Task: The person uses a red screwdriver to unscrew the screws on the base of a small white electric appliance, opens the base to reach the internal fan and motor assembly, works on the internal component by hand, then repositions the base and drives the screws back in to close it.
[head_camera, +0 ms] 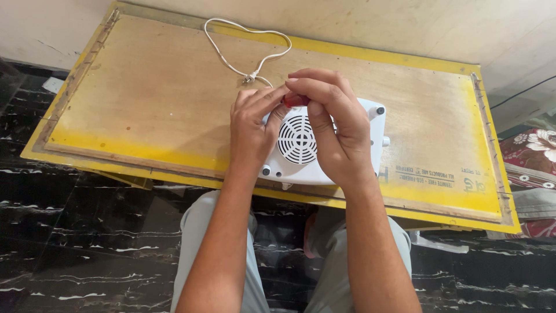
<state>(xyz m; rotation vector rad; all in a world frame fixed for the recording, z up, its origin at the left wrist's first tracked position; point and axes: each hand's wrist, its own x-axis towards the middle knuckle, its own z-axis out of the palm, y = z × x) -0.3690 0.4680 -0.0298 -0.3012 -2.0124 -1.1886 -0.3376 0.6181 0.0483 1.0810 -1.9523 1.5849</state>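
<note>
Head view: a low work surface is seen from above, with both forearms reaching away from the viewer.
Board: a worn plywood board (156, 98) with yellow painted edges is laid flat over a black marble floor (75, 232) veined in white.
Appliance: a small white plastic appliance (324, 156) is laid on the near middle of the board, with a round slotted grille facing up and small dark round feet at its corners.
Cord: a white power cord (246, 46) is looped on the far part of the board, its plug lying just beyond the hands.
Left hand: the left hand (252, 130) is rested on the left side of the appliance, fingers curled and closed, with the fingertips pinched on a small red handle (295, 100).
Right hand: the right hand (339, 124) is arched over the grille, fingers bent and closed, and the same red handle is gripped at the far edge of the appliance.
Red handle: only a small part is seen between the fingertips of both hands; what lies below it is hidden.
Legs: knees in grey trousers (200, 232) are seen under the near edge of the board.
Right edge: a floral red fabric (536, 156) is seen beside the board.
</note>
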